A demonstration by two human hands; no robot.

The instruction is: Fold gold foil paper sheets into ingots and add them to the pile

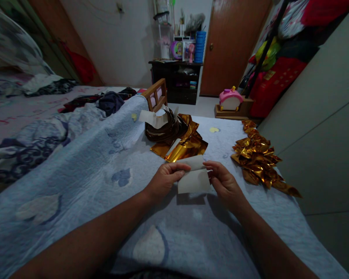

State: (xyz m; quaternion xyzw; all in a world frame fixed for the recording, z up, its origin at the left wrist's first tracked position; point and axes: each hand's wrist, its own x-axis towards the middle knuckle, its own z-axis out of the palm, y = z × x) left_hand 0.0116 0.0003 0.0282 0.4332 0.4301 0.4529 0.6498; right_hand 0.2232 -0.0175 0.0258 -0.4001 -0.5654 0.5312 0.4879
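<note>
A pale sheet of paper (194, 182) with a crease across its upper part is held up just above the bedspread. My left hand (168, 177) pinches its left edge between thumb and fingers. On the opposite side, my right hand (222, 179) grips the right edge near the crease. Just beyond the paper lie shiny gold foil sheets (192, 147), partly under a dark brown stack of papers (165, 130) with white pieces sticking out on top. To the right, a heap of folded gold foil pieces (257, 157) stretches along the bed's edge.
A blue quilted bedspread (99, 209) with heart shapes covers the surface. Crumpled bedding and clothes (110, 102) lie at the left. A wooden bed rail (155, 95), dark cabinet (176, 83) and pink toy (230, 99) stand beyond. A pale panel (322, 135) borders the right side.
</note>
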